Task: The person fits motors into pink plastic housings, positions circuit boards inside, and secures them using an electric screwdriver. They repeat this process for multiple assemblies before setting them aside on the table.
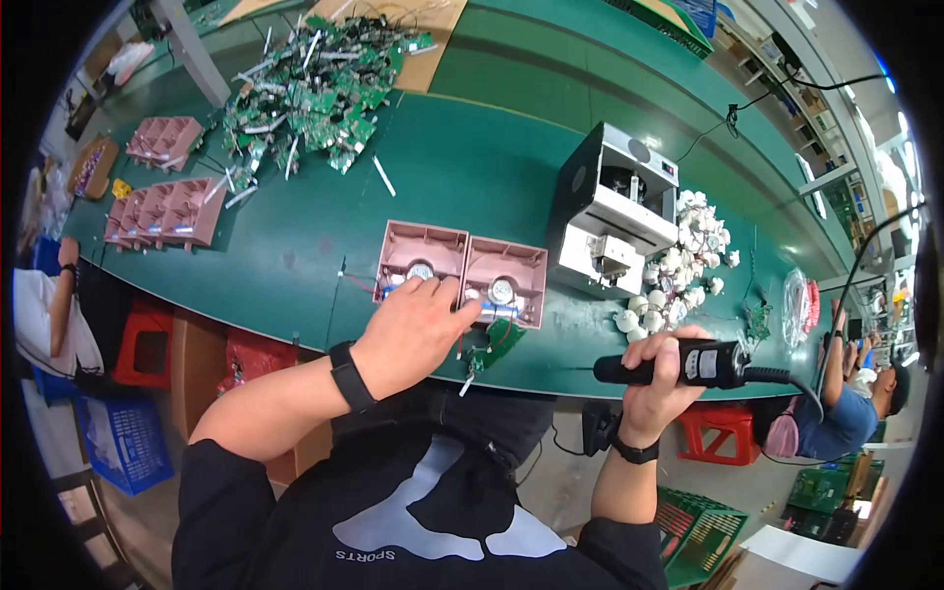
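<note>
Two pink plastic housings sit side by side in front of me: a left housing [425, 236] and a right housing [536, 280], each with a round silver part inside. My left hand [418, 329] is closed over the near side of the left housing, fingers bent into it and thumb reaching toward the right one. What lies under the fingertips is hidden. A green circuit board [503, 344] with wires lies at the right housing's near edge. My right hand [661, 388] is wrapped around a black electric screwdriver [703, 364], held roughly level, its thin bit pointing left.
A black-and-white machine [610, 211] stands right of the housings, beside a pile of white round parts [683, 261]. Circuit boards [324, 93] are heaped at the far left. More pink housings [167, 211] stand at left. The screwdriver's cord [787, 376] trails right. Other people sit at both sides.
</note>
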### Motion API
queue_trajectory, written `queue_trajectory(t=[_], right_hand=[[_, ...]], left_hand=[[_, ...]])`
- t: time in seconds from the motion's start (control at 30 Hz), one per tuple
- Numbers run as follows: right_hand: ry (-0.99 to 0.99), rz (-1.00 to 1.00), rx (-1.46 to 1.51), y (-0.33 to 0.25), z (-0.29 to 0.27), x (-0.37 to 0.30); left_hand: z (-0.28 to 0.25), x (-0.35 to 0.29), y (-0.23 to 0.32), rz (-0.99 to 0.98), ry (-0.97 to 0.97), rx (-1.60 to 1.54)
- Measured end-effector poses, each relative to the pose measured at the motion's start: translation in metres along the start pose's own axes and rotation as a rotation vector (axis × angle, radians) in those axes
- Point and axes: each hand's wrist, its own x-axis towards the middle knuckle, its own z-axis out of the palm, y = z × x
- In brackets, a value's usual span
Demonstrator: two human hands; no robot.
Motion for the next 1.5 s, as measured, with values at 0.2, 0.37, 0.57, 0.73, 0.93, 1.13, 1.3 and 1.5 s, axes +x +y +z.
queue_trajectory(t=[0.2,0.37,0.57,0.73,0.93,1.13,1.3,1.5], right_hand=[[0.098,-0.016,0.075,0.008,-0.017,-0.010],[0.126,-0.050,0.057,0.012,-0.021,-0.016],[0.118,-0.048,0.042,0.016,-0.013,-0.022],[0.106,-0.023,0.063,0.018,-0.009,-0.029],[0.147,0.020,0.001,0.021,-0.017,-0.023],[0.177,0.161,-0.096,0.018,0.001,0.002],[0.221,0.070,-0.214,0.024,0.004,0.015],[0.214,0.135,-0.336,0.058,-0.021,0.043]], left_hand=[[-0.003,0.021,-0.022,0.017,-0.065,0.045],[0.009,0.087,-0.074,0.002,-0.002,0.063],[0.034,0.227,-0.169,-0.074,-0.003,0.262],[0.059,0.327,-0.227,-0.240,-0.074,0.345],[0.034,0.288,-0.160,-0.021,0.336,0.134],[-0.013,0.127,-0.091,-0.142,0.098,-0.172],[-0.004,0.008,-0.061,-0.331,0.142,-0.394],[-0.005,-0.087,-0.061,-0.687,0.365,-0.585]])
